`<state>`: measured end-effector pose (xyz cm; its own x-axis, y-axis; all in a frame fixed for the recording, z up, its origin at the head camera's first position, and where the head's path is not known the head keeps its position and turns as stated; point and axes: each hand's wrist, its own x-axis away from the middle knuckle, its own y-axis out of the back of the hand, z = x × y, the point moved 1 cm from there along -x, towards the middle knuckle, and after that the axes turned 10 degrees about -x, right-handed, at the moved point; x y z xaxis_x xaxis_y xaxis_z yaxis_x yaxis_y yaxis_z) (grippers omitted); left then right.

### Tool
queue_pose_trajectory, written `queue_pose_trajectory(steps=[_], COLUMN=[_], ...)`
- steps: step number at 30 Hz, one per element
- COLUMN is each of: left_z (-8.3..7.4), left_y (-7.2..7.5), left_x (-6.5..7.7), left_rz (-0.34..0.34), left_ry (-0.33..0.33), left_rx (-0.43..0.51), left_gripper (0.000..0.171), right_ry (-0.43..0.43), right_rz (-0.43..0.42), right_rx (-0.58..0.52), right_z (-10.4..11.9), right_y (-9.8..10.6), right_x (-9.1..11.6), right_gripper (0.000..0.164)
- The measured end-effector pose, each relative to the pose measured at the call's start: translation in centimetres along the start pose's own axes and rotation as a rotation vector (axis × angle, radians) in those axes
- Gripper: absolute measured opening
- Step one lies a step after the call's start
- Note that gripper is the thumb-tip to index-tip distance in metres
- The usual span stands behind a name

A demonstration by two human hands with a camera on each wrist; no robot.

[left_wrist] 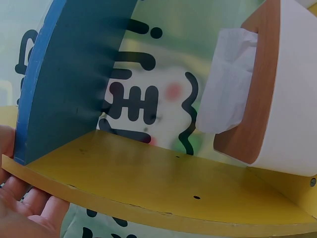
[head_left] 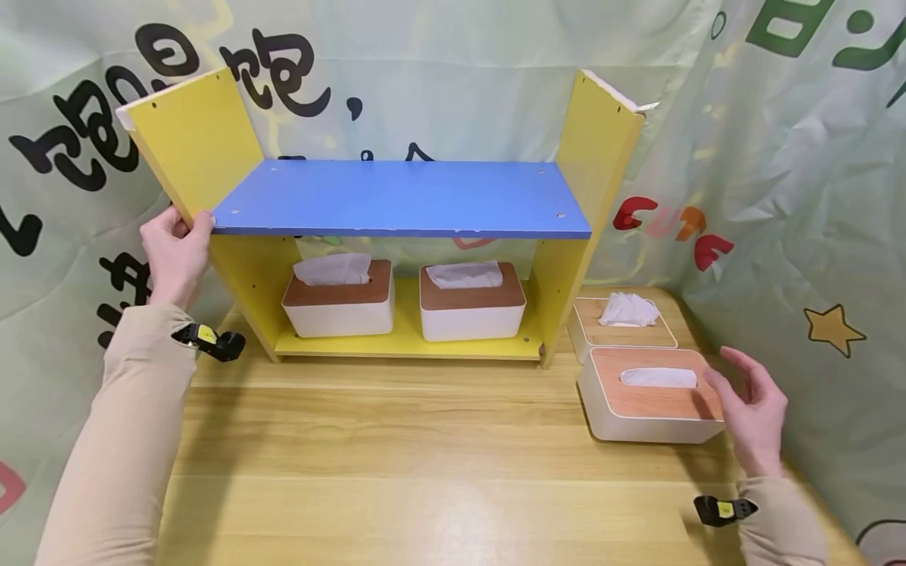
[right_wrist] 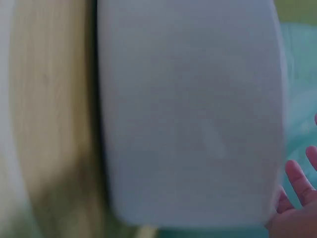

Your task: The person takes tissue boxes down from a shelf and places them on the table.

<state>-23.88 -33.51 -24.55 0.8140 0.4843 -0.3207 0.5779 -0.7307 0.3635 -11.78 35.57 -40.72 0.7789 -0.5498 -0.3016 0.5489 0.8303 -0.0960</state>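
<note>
My left hand (head_left: 177,251) grips the front edge of the left yellow side panel (head_left: 194,141) of a small shelf, right where the blue board (head_left: 399,196) meets it. In the left wrist view, fingers (left_wrist: 37,201) curl behind that panel's edge. Over the right end of the front tissue box (head_left: 651,431), with its wood-toned lid, hovers my right hand (head_left: 753,409), fingers spread and holding nothing. Whether the thumb touches the lid is hard to tell. The right wrist view shows the box's white wall (right_wrist: 193,114) close up, with fingers (right_wrist: 299,181) beside it.
Two tissue boxes, a left one (head_left: 340,318) and a right one (head_left: 473,322), stand on the shelf's yellow bottom board (head_left: 406,314). Another tissue box (head_left: 626,334) sits behind the front one, on the wooden table (head_left: 425,440). A printed curtain (head_left: 453,79) hangs behind and at both sides.
</note>
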Motion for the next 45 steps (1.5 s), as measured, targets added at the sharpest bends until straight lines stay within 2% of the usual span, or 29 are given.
queue_pose_trajectory(steps=[2, 4, 6, 8, 12, 17, 21, 25, 28, 30, 33, 35, 40, 45], left_z=[0.0, -0.1, -0.1, -0.2, -0.2, -0.2, -0.2, -0.3, -0.2, -0.2, -0.1, -0.1, -0.2, -0.3], left_y=[0.0, -0.1, -0.1, -0.1, -0.1, -0.1, 0.0, -0.1, 0.0, 0.0, 0.1, 0.1, 0.2, 0.2], left_x=[0.1, 0.1, 0.1, 0.2, 0.2, 0.2, 0.1, 0.2, 0.1, 0.1, 0.1, 0.2, 0.3, 0.3], left_rz=[0.006, 0.009, 0.01, 0.008, 0.004, 0.009, 0.008, 0.012, 0.015, 0.014, 0.015, 0.013, 0.009, 0.012], left_ry=[0.001, 0.001, 0.002, 0.003, -0.001, -0.011, -0.006, -0.002, -0.004, -0.004, -0.006, -0.006, -0.004, 0.002], left_rx=[-0.003, -0.015, -0.026, -0.026, -0.027, -0.041, -0.037, -0.038, -0.049, -0.054, -0.047, -0.043, -0.043, -0.038], left_gripper=[0.022, 0.023, 0.024, 0.023, 0.022, 0.024, 0.024, 0.028, 0.032, 0.033, 0.03, 0.028, 0.025, 0.027], right_ry=[0.126, 0.255, 0.363, 0.432, 0.499, 0.501, 0.465, 0.396, 0.309, 0.212, 0.049, -0.029, -0.076, -0.147], right_rz=[0.05, 0.127, 0.206, 0.282, 0.415, 0.508, 0.554, 0.607, 0.647, 0.656, 0.647, 0.633, 0.597, 0.559], right_rx=[0.111, 0.155, 0.127, 0.073, 0.008, -0.001, -0.008, 0.015, -0.002, -0.023, -0.049, -0.059, -0.076, -0.031], right_z=[0.9, 1.8, 2.5, 3.1, 3.9, 4.8, 5.0, 4.7, 4.4, 4.2, 3.8, 3.4, 2.5, 1.8], right_y=[-1.0, -2.0, -3.1, -4.1, -6.1, -8.5, -10.7, -13.0, -14.9, -16.2, -18.1, -19.3, -21.9, -24.0], right_x=[0.7, 1.3, 1.8, 2.3, 3.2, 4.5, 5.4, 6.2, 6.5, 6.4, 6.1, 5.9, 5.0, 3.7], right_gripper=[0.04, 0.041, 0.042, 0.044, 0.048, 0.048, 0.045, 0.043, 0.046, 0.05, 0.056, 0.061, 0.065, 0.067])
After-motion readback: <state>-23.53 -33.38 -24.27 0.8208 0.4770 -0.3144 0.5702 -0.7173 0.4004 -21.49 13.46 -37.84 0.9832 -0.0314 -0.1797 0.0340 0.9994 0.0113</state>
